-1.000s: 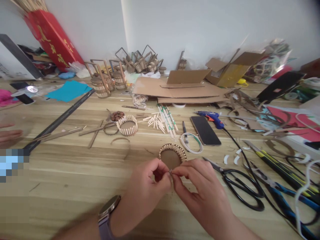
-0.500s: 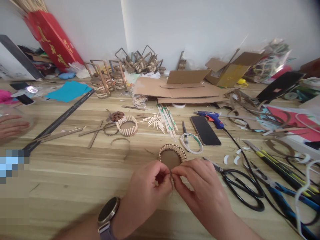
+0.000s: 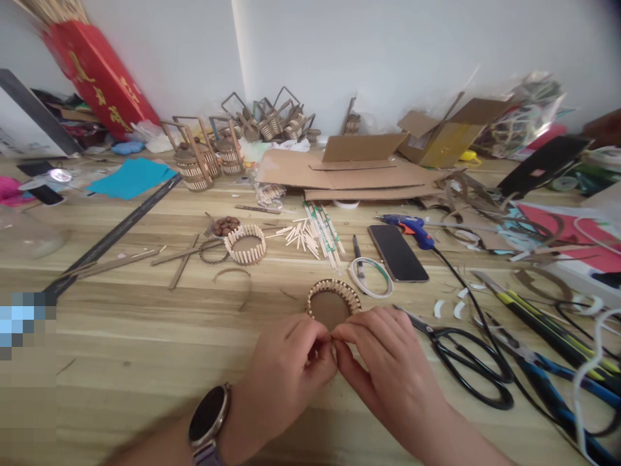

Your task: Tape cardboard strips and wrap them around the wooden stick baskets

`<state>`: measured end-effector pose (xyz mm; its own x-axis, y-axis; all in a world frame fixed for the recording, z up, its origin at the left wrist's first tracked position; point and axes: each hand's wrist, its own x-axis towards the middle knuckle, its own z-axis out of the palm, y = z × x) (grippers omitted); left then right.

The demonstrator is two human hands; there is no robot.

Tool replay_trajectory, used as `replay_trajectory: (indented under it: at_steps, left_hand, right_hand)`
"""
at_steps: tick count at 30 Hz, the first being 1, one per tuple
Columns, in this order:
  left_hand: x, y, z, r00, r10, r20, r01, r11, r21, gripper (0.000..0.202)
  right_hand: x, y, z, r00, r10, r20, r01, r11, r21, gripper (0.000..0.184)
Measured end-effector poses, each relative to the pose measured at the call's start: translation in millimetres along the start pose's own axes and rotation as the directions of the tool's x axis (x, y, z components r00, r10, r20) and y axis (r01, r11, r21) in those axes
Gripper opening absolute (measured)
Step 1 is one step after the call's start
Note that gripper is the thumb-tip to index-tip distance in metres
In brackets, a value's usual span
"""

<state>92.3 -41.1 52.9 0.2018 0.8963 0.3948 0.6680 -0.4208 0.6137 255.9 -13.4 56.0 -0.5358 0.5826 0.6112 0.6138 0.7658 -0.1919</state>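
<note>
My left hand (image 3: 295,356) and my right hand (image 3: 388,353) meet fingertip to fingertip at the near side of a small round basket (image 3: 334,288). Its wall is a ring of short pale sticks bound by a dark rim, around a brown base. Both hands are closed in a pinch; whatever lies between the fingers is too small and hidden to make out. My hands cover the basket's near edge. A second ring of pale sticks (image 3: 246,244) stands further off to the left, beside a dark woven hoop (image 3: 209,252).
Black-handled scissors (image 3: 470,362) and blue-handled pliers (image 3: 538,382) lie right of my hands. Beyond are a phone (image 3: 398,252), a blue glue gun (image 3: 412,230), a roll of tape (image 3: 371,278) and loose sticks (image 3: 303,236). Cardboard (image 3: 349,175) and finished small baskets (image 3: 194,168) stand at the back.
My hands stay at the basket's near side, with fingers slightly shifted; the thin strand seen below them is now hidden. Another person's hand at the far left has left the view.
</note>
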Motion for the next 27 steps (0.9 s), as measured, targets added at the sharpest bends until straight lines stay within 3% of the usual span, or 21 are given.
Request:
replay_trajectory:
  at_steps: [12, 17, 27]
  left_hand:
    - [0.7, 0.7, 1.2, 0.999, 0.016, -0.044, -0.014, 0.999, 0.035, 0.018]
    - [-2.0, -3.7, 4.6, 0.996, 0.065, -0.053, -0.062, 0.996, 0.061, 0.017]
    - [-3.7, -1.2, 4.5, 0.996, 0.047, -0.081, -0.045, 0.999, 0.029, 0.016]
  right_hand:
    - [0.4, 0.8, -1.9, 1.0, -0.006, -0.013, 0.007, 0.999, 0.048, 0.017]
    - [-0.7, 0.8, 1.1, 1.0, -0.019, 0.0, 0.019, 1.0, 0.001, 0.025]
    - [-2.7, -6.6, 7.1, 0.998, 0.006, -0.058, -0.011, 0.995, -0.094, 0.032]
